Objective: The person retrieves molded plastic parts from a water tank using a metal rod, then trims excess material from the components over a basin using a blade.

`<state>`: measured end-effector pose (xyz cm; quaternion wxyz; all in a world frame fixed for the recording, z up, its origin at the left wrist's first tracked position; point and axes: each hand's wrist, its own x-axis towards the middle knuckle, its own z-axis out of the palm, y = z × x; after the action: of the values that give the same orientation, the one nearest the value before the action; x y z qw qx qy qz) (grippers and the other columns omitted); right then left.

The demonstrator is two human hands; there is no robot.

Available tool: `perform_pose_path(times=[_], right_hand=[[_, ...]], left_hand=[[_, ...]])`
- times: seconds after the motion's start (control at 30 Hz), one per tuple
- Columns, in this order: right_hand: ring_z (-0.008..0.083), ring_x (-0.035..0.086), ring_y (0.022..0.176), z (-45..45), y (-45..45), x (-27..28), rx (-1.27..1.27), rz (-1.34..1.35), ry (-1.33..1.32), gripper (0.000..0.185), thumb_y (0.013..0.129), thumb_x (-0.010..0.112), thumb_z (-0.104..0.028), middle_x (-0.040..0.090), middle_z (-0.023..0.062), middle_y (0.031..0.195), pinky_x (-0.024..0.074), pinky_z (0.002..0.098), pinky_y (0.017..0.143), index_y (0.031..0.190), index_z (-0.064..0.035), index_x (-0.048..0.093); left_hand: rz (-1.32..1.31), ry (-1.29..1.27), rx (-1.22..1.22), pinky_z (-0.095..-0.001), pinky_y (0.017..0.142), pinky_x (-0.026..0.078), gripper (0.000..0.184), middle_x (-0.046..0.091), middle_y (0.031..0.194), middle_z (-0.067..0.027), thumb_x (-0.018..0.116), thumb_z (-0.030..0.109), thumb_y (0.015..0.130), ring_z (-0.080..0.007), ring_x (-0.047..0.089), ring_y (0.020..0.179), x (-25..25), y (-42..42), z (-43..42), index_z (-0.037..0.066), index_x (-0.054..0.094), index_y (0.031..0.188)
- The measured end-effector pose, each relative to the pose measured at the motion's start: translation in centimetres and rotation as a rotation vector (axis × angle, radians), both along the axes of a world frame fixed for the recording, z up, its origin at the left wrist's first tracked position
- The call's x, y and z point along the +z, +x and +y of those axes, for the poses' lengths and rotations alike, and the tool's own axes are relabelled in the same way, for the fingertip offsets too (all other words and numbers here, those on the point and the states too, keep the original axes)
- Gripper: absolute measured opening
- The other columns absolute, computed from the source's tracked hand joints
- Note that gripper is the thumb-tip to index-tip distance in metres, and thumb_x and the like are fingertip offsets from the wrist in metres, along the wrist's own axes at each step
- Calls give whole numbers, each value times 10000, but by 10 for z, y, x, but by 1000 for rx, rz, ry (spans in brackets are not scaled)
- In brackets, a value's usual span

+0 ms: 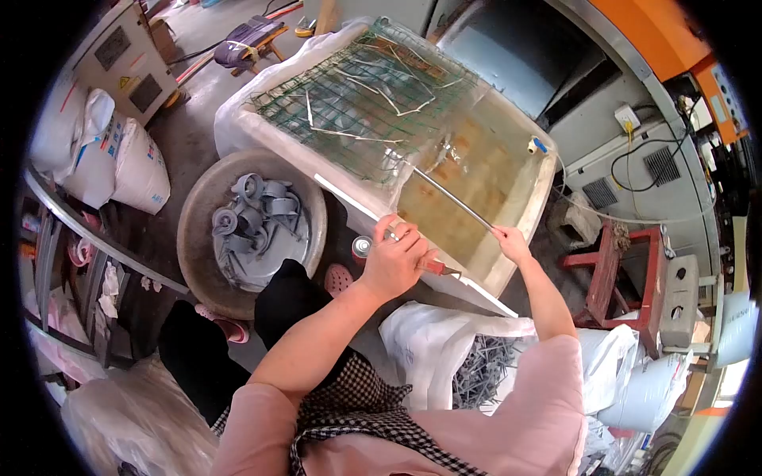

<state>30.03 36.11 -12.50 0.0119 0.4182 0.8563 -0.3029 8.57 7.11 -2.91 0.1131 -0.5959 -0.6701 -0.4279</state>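
Cluttered floor (pixel 189 133), basin (pixel 195 247) near water tank (pixel 544 170), green mesh (pixel 361 99) over part; left hand (pixel 391 260) clenched on red-handled tool (pixel 432 266), partly hidden; right hand (pixel 512 243) grips metal rod (pixel 456 201), tip unclear.

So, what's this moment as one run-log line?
left hand: red-handled tool | right hand: metal rod, over water tub | round basin: gray parts

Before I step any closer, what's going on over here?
Someone is working at a tank of cloudy water, partly covered by green mesh. Their right hand holds a long metal rod that slants out over the tank to the mesh's edge. Their left hand grips a red-handled tool near the rim. Beside the tank, grey parts sit in a round tub, and thin grey pieces fill an open white sack.
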Motion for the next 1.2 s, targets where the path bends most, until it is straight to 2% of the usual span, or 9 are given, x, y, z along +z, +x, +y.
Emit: perform_pose_path(times=[0.1,0.17,0.37,0.57,0.7,0.8,0.97,1.13,1.2], right_hand=[[299,625,803,7,-31,-19,17,79,28,285,863,554,-265,650,173,868,472,347,737,1038,-54,635],[182,527,578,6,-57,-26,26,140,96,269,868,564,-244,579,124,638,436,303,583,1014,-29,631],[237,606,668,10,-88,-40,-26,150,29,259,864,553,-281,614,138,707,464,329,621,1017,-91,642],[339,591,923,-23,5,99,-58,-289,389,329,847,517,-404,635,154,953,470,411,805,1028,-165,652],[358,605,831,-56,96,173,-76,-241,461,278,827,568,-347,641,158,871,484,420,724,956,-123,670],[350,611,830,-67,151,188,-147,-244,446,258,806,611,-313,644,167,860,483,409,728,948,-110,680],[358,612,816,-83,173,197,-169,-221,420,262,806,608,-298,643,178,838,484,393,721,918,-72,682],[117,539,583,-70,215,215,-193,-134,263,231,804,600,-153,595,92,618,432,291,566,916,44,647],[129,559,616,-65,221,219,-166,-107,327,229,809,600,-151,610,108,661,437,286,590,903,54,642]], left_hand=[[-5,4,5,-451,954,285,201,508,702,-23,620,188,775,-209,553,885,0,-3,2,105,479,659],[-17,2,-4,-452,956,284,208,510,702,-21,621,189,775,-206,555,888,-1,-4,4,104,474,655],[-24,20,12,-443,965,283,212,519,708,-23,622,197,781,-207,559,902,-1,0,9,105,474,660],[-1,22,-3,-440,995,263,188,544,757,-22,631,181,773,-208,551,980,0,-1,6,102,485,684],[-8,-16,-46,-450,1028,235,134,562,867,-36,640,172,766,-219,523,1053,4,-1,7,96,530,757],[-39,-17,-84,-486,1077,167,238,528,1069,-109,637,150,762,-268,450,1163,4,-1,10,75,580,982],[11,-84,-125,-499,1086,160,341,506,1123,-127,624,124,762,-287,378,1239,10,-11,9,76,562,1094],[42,-136,-209,-502,1095,163,425,475,1181,-126,623,125,756,-304,328,1280,10,-25,3,73,526,1167],[57,-152,-200,-502,1094,166,439,474,1183,-127,624,130,754,-309,325,1281,12,-28,4,74,519,1177]])
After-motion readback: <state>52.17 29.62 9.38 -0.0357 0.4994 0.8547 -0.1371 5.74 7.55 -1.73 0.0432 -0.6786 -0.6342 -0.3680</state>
